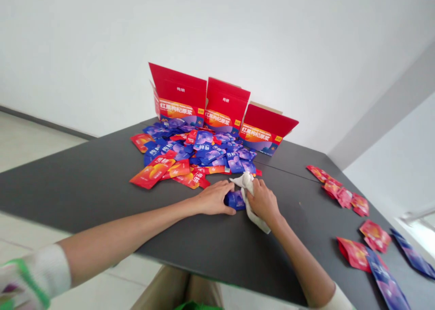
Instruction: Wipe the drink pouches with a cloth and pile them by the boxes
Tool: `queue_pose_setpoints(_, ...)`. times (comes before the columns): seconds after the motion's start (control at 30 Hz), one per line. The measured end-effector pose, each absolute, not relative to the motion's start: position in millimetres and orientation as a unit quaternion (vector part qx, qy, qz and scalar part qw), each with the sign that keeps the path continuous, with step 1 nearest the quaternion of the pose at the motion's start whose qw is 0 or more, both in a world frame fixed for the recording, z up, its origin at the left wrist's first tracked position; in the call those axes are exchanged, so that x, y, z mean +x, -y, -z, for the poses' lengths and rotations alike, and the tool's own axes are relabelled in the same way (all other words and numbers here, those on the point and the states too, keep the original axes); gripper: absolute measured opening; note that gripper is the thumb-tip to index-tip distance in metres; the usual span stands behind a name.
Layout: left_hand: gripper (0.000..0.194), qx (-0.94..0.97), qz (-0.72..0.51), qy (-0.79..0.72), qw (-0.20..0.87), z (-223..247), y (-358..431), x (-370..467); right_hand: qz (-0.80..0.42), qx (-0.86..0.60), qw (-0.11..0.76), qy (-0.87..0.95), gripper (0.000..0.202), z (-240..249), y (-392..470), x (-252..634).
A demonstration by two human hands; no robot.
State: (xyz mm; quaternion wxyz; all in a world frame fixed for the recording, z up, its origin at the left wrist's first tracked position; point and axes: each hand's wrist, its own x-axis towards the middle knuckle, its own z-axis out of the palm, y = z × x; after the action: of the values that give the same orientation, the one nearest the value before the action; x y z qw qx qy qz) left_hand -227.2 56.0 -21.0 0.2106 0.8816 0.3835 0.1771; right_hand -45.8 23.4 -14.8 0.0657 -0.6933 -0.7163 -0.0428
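A blue pouch [235,200] lies on the dark table in front of me. My left hand [215,198] holds it at its left side, thumb and fingers curved round the edge. In my right hand [262,200] is a bunched white cloth [245,180], touching the right part of the pouch. One end of the cloth hangs down onto the table below my hand. Just beyond both hands spreads a heap of blue pouches [207,152]. Red pouches [154,170] are mixed into the heap and lie along its near side.
Three red cartons stand with raised flaps behind the heap: a left carton [180,102], a middle carton [224,108] and a right carton [261,129]. Several red pouches [351,253] and two long blue pouches [387,280] lie on the right of the table [84,183]. A white wall rises behind.
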Motion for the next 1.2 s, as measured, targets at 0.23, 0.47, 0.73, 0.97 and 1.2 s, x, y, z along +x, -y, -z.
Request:
queue_pose_setpoints(0.23, 0.05, 0.881, -0.176, -0.386, 0.209, 20, -57, -227, 0.044, -0.685, 0.07, 0.724, 0.023, 16, -27, -43)
queue_pose_setpoints(0.47, 0.056, 0.89, -0.184, -0.363, 0.207, 21, -57, -227, 0.02, -0.621, 0.05, 0.782, 0.026, 14, -19, -44)
queue_pose_setpoints(0.73, 0.052, 0.887, -0.183, -0.369, 0.211, 20, -56, -227, 0.038, -0.644, 0.047, 0.763, 0.021, 13, -13, -50)
queue_pose_setpoints(0.97, 0.049, 0.882, -0.182, -0.381, 0.21, 21, -58, -226, 0.025, -0.656, 0.017, 0.754, 0.021, 7, -7, -55)
queue_pose_setpoints(1.2, 0.051, 0.874, -0.178, -0.417, 0.175, 17, -48, -225, 0.02, -0.706, 0.042, 0.707, 0.024, 12, -12, -30)
